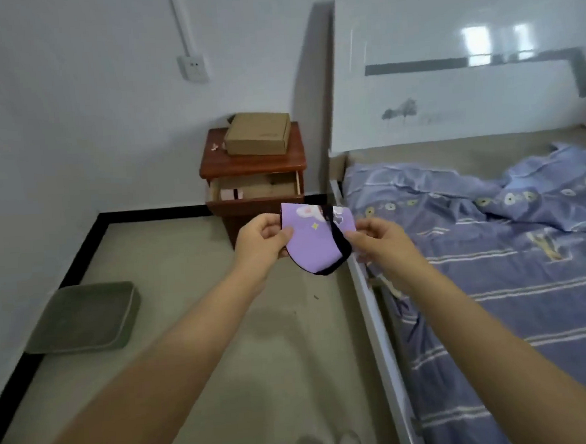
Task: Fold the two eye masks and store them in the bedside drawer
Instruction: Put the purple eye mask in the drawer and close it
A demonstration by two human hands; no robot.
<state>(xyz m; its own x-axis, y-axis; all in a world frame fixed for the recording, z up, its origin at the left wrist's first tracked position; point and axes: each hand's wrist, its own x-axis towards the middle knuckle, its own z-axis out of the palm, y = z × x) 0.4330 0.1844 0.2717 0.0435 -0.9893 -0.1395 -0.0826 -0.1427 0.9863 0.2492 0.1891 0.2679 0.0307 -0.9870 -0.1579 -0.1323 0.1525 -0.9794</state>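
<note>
Already we have one pale folded piece lying in the open bedside drawer [255,189], likely the first mask. Our left hand [261,239] pinches the purple eye mask [311,239] at its left edge, our right hand [380,242] pinches the strap side. Beyond our fingertips the drawer gapes unobstructed; the bed rail [372,306] runs just under our right fingers.

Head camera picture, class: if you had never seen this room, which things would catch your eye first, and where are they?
First, the purple eye mask at the centre, pinched between the left hand and right hand. Behind it stands a red-brown bedside table with its drawer open and a cardboard box on top. The bed with a blue striped quilt fills the right side.
</note>
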